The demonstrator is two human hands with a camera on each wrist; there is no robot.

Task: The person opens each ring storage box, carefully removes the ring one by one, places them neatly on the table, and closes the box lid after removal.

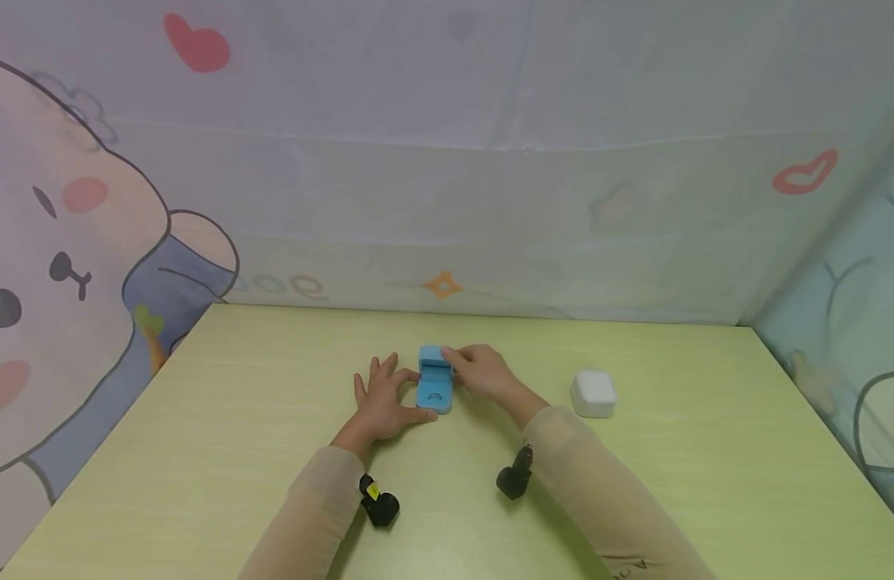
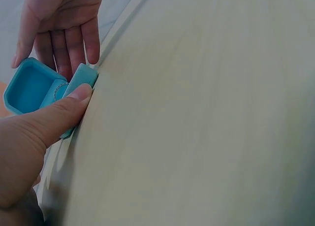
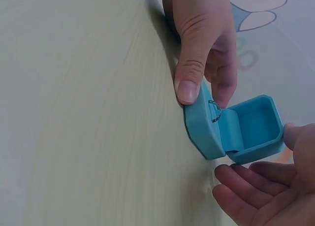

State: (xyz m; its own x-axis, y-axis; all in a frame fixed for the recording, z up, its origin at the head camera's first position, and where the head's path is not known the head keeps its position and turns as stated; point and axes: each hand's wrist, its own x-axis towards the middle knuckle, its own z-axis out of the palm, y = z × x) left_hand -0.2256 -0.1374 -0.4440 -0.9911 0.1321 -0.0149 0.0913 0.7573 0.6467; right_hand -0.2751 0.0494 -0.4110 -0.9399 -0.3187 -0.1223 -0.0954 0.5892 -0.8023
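Observation:
A light blue ring box [image 1: 428, 388] stands on the table with its lid [image 3: 258, 123] raised. A thin silver-coloured ring [image 3: 217, 118] sits in the slot of its base. My left hand [image 1: 383, 404] holds the base, thumb at the front edge and index finger at the back left side, the other fingers spread out. With its thumb on the lid's top edge and its fingers at the right side near the hinge, my right hand [image 1: 486, 375] grips the lid.
A white rounded box [image 1: 593, 393] stands on the pale wooden table [image 1: 287, 387], to the right of my right hand. Behind the table hangs a printed cloth [image 1: 454, 193], and another printed cloth [image 1: 838, 306] lines the right side.

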